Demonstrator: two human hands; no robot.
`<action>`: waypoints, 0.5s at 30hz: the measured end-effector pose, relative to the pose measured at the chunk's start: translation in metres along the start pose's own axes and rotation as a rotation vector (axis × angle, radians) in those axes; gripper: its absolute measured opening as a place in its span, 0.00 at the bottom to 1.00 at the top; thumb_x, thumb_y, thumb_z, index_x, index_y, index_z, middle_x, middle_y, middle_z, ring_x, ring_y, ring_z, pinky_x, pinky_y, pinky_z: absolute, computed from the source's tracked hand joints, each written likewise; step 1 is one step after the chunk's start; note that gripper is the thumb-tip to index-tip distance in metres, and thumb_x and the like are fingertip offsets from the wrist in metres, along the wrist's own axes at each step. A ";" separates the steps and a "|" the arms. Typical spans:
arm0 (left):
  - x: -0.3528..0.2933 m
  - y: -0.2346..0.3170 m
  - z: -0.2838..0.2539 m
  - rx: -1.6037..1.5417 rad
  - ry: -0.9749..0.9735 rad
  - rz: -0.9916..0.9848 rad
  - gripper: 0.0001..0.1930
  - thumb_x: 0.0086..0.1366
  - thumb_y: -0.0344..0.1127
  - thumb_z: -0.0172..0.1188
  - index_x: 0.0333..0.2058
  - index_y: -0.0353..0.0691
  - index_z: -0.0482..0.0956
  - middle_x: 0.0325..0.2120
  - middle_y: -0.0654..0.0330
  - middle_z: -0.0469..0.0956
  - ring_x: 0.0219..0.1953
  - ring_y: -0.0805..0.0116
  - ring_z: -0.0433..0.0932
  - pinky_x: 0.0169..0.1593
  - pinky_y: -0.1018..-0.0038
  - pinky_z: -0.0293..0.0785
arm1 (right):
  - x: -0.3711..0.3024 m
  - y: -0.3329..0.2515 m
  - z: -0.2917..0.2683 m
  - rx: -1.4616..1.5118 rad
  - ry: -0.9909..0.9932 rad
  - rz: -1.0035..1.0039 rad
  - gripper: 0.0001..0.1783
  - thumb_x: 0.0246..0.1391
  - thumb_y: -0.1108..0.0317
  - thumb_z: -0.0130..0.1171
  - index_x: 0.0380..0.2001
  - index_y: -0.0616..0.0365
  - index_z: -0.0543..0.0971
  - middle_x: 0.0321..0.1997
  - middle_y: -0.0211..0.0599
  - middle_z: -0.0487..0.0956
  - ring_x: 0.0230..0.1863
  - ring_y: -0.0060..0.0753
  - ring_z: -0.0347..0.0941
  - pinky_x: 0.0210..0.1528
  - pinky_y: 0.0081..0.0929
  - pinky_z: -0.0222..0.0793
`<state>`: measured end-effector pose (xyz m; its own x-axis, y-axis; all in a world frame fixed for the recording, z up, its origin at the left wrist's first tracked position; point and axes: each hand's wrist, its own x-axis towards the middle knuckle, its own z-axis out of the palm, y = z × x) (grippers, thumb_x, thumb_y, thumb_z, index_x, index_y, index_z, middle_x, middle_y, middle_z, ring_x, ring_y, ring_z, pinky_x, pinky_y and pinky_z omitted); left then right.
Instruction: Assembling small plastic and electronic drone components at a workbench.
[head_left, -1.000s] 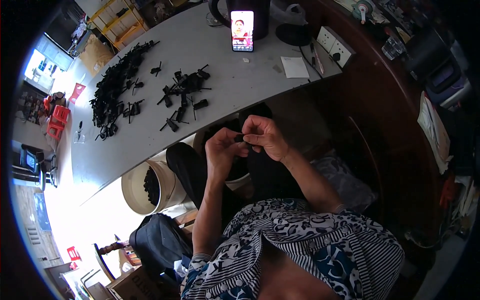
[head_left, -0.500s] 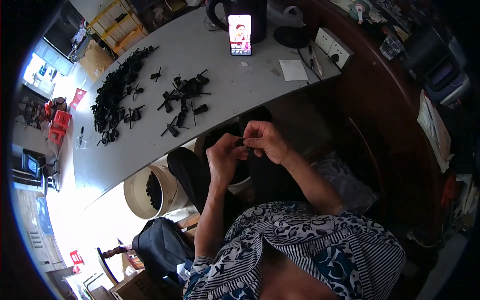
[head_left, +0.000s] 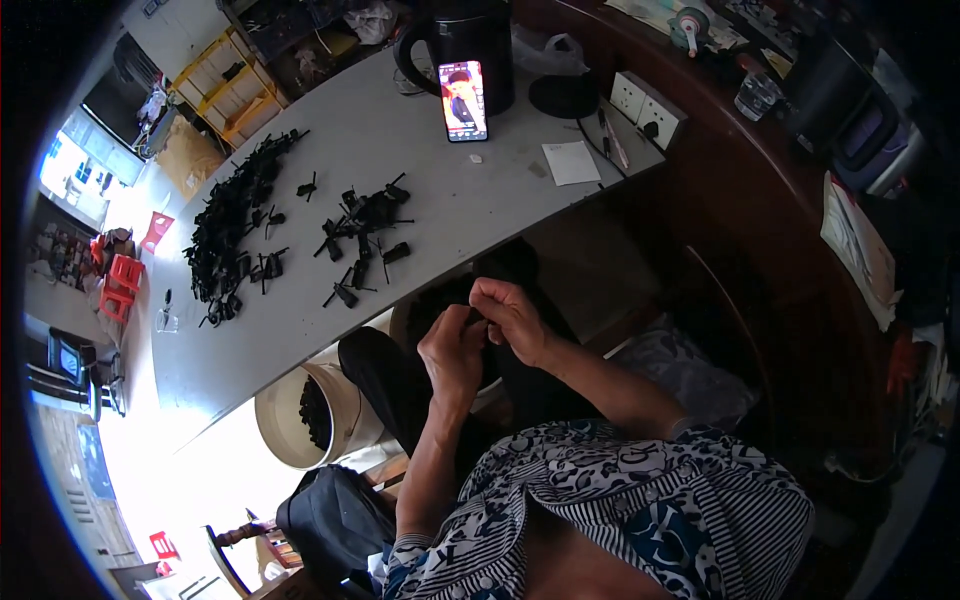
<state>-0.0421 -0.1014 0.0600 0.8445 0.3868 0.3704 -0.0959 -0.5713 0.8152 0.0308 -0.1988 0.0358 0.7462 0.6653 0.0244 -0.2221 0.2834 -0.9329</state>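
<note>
My left hand [head_left: 452, 352] and my right hand [head_left: 511, 322] meet over my lap, just off the table's near edge. Both are closed, with fingertips pressed together around something small and dark that the fingers mostly hide. On the grey table [head_left: 440, 215] beyond them lies a small cluster of black plastic parts [head_left: 368, 212] with thin stems. Farther left a long heap of similar black parts [head_left: 232, 220] stretches along the table, with a few loose ones between.
A lit phone [head_left: 462, 102] leans against a black kettle [head_left: 480, 40]. Toward the right lie a white paper [head_left: 571, 163], pens and a power strip [head_left: 648, 112]. Below the table edge, a white bucket [head_left: 345, 415] holds black pieces. A dark bag [head_left: 335, 515] is at lower left.
My view has tilted, so the table and phone appear lower. My hands stay together; the fingers have curled closer, and the dark piece between them is less visible than before.
</note>
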 end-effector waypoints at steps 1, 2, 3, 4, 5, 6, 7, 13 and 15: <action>0.000 0.002 0.001 0.082 0.026 0.078 0.08 0.47 0.21 0.59 0.28 0.33 0.73 0.16 0.56 0.71 0.18 0.74 0.70 0.22 0.77 0.65 | 0.000 0.005 -0.001 0.042 0.007 0.012 0.14 0.57 0.57 0.49 0.21 0.50 0.66 0.17 0.17 0.60 0.16 0.06 0.54 0.14 0.09 0.52; -0.001 0.001 0.003 0.079 0.025 0.083 0.08 0.47 0.21 0.59 0.28 0.33 0.73 0.16 0.56 0.71 0.18 0.74 0.70 0.22 0.77 0.65 | 0.000 0.007 -0.002 0.084 0.013 0.024 0.14 0.57 0.57 0.48 0.20 0.49 0.66 0.17 0.16 0.59 0.15 0.06 0.54 0.14 0.09 0.51; -0.003 0.000 0.004 0.082 0.040 0.089 0.08 0.46 0.21 0.59 0.28 0.33 0.73 0.16 0.55 0.70 0.17 0.72 0.69 0.22 0.76 0.65 | 0.001 0.006 -0.002 0.084 0.014 0.022 0.14 0.57 0.57 0.48 0.20 0.49 0.66 0.17 0.16 0.59 0.15 0.06 0.54 0.14 0.09 0.51; -0.003 -0.002 0.004 0.084 0.055 0.095 0.09 0.45 0.22 0.60 0.28 0.33 0.73 0.16 0.53 0.69 0.17 0.70 0.69 0.22 0.75 0.64 | 0.001 0.005 -0.003 0.085 0.000 0.068 0.14 0.57 0.57 0.49 0.21 0.49 0.66 0.18 0.16 0.59 0.16 0.06 0.54 0.15 0.07 0.52; -0.002 -0.003 0.004 0.084 0.054 0.097 0.09 0.45 0.22 0.60 0.28 0.33 0.73 0.16 0.53 0.69 0.17 0.70 0.69 0.22 0.75 0.64 | 0.001 0.004 -0.004 0.085 -0.014 0.113 0.13 0.57 0.57 0.49 0.22 0.49 0.67 0.19 0.17 0.60 0.17 0.06 0.55 0.17 0.06 0.52; -0.002 -0.004 0.003 0.086 0.036 0.068 0.09 0.46 0.22 0.59 0.28 0.33 0.72 0.16 0.54 0.69 0.17 0.70 0.69 0.22 0.75 0.64 | 0.002 0.004 -0.004 0.084 -0.015 0.113 0.13 0.57 0.57 0.49 0.22 0.49 0.67 0.19 0.17 0.60 0.17 0.06 0.55 0.17 0.06 0.52; -0.001 -0.004 0.003 0.087 0.018 0.039 0.09 0.46 0.21 0.59 0.29 0.33 0.72 0.16 0.54 0.70 0.17 0.70 0.69 0.22 0.75 0.65 | 0.002 0.005 -0.004 0.077 -0.025 0.109 0.13 0.57 0.57 0.49 0.22 0.49 0.67 0.19 0.17 0.60 0.17 0.06 0.54 0.17 0.06 0.52; 0.006 -0.002 0.000 0.103 0.044 0.056 0.09 0.47 0.21 0.59 0.29 0.35 0.71 0.17 0.58 0.70 0.17 0.72 0.68 0.22 0.76 0.64 | 0.008 -0.003 0.003 0.100 -0.007 0.107 0.13 0.58 0.58 0.47 0.22 0.50 0.67 0.18 0.17 0.60 0.16 0.06 0.54 0.15 0.07 0.51; 0.010 -0.012 -0.003 -0.095 -0.017 -0.091 0.09 0.48 0.21 0.59 0.30 0.34 0.71 0.18 0.60 0.71 0.18 0.72 0.68 0.23 0.77 0.64 | 0.008 -0.004 0.003 0.131 0.010 0.115 0.14 0.59 0.57 0.46 0.22 0.50 0.67 0.18 0.18 0.60 0.15 0.07 0.55 0.14 0.08 0.50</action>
<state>-0.0337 -0.0886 0.0554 0.8606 0.4210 0.2864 -0.0676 -0.4630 0.8838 0.0357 -0.1923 0.0404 0.7173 0.6918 -0.0837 -0.3858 0.2942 -0.8744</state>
